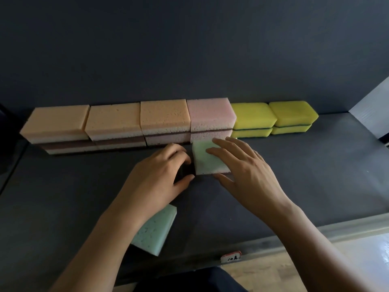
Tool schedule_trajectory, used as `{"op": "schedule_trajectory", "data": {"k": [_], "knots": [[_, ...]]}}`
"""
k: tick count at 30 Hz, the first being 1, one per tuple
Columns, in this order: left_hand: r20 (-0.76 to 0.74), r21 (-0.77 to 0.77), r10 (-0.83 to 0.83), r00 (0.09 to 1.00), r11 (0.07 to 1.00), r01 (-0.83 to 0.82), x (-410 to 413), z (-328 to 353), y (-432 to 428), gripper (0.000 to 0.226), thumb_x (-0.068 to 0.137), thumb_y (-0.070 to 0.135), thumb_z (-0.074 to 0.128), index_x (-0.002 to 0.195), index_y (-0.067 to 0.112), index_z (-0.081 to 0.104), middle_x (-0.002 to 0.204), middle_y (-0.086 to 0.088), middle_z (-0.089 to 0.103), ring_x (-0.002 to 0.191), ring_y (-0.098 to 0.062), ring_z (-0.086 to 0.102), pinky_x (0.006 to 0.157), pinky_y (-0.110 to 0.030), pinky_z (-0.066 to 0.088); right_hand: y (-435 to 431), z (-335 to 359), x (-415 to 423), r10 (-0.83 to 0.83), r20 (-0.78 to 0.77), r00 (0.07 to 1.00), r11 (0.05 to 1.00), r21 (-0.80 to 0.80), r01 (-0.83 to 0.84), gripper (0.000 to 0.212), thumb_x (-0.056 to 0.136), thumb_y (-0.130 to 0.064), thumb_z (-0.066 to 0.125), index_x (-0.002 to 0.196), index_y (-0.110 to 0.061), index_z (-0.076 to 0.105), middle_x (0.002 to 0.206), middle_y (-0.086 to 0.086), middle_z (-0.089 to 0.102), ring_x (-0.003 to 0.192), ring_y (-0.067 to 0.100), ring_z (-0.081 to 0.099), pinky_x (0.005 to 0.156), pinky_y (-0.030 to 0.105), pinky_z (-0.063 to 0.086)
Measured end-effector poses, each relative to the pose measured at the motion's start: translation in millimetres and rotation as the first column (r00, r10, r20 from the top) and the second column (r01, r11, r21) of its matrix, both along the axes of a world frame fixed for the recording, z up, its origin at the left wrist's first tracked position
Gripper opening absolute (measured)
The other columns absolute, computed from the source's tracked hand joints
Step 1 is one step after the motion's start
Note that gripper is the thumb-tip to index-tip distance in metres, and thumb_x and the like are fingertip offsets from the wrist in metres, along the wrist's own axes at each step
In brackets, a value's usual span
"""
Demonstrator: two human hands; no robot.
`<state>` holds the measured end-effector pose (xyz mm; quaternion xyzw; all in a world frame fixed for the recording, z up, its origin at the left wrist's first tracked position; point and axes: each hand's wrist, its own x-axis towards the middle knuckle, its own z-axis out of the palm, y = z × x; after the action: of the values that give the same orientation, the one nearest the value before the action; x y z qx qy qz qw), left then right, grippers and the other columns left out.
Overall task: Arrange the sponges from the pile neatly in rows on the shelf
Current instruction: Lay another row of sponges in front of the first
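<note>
left hand [162, 173]: fingers curled, thumb out (grip unclear) | right hand [244, 165]: fingers straight, spread, palm down

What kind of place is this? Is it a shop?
Probably a shop shelf, or one set up like it. Stacked orange sponges and yellow sponges line the back of a dark shelf, sorted by colour. A small handwritten tag sits on its front edge, like a price label.

Back row on dark shelf [315, 175], side by side: three orange sponge stacks [113, 121], pink stack [210, 114], two yellow stacks [252, 116]. Mint-green sponge [203, 161] flat just before pink stack; second green sponge [155, 230] tilted near front edge.
</note>
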<state>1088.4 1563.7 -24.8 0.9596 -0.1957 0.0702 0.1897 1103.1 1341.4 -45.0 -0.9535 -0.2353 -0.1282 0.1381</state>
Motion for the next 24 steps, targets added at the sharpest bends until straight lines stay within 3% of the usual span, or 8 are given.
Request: {"op": "schedule_trajectory", "data": {"k": [9, 24], "knots": [[-0.01, 0.009, 0.007, 1.0, 1.0, -0.007, 1, -2, 0, 0.031, 0.086, 0.042, 0.059, 0.108, 0.022, 0.062, 0.12, 0.012, 0.053, 0.094, -0.011, 0.06, 0.069, -0.031, 0.053, 2, -5, 2, 0.019, 0.03, 0.999, 0.999, 0.031, -0.02, 0.046, 0.084, -0.022, 0.075, 0.128, -0.028, 0.062, 0.139, -0.007, 0.055, 0.13, 0.019, 0.048, 0.101, 0.034, 0.045], [-0.03, 0.016, 0.021, 0.999, 1.0, -0.021, -1, 0, 0, 0.028, 0.087, 0.041, 0.059, 0.108, 0.023, 0.063, 0.119, 0.012, 0.053, 0.096, -0.01, 0.06, 0.07, -0.026, 0.05, 8, -4, 18, 0.015, 0.009, 1.0, 1.0, 0.019, -0.016, 0.049, 0.083, -0.019, 0.076, 0.129, -0.026, 0.061, 0.138, -0.005, 0.056, 0.129, 0.021, 0.051, 0.098, 0.036, 0.047]]}}
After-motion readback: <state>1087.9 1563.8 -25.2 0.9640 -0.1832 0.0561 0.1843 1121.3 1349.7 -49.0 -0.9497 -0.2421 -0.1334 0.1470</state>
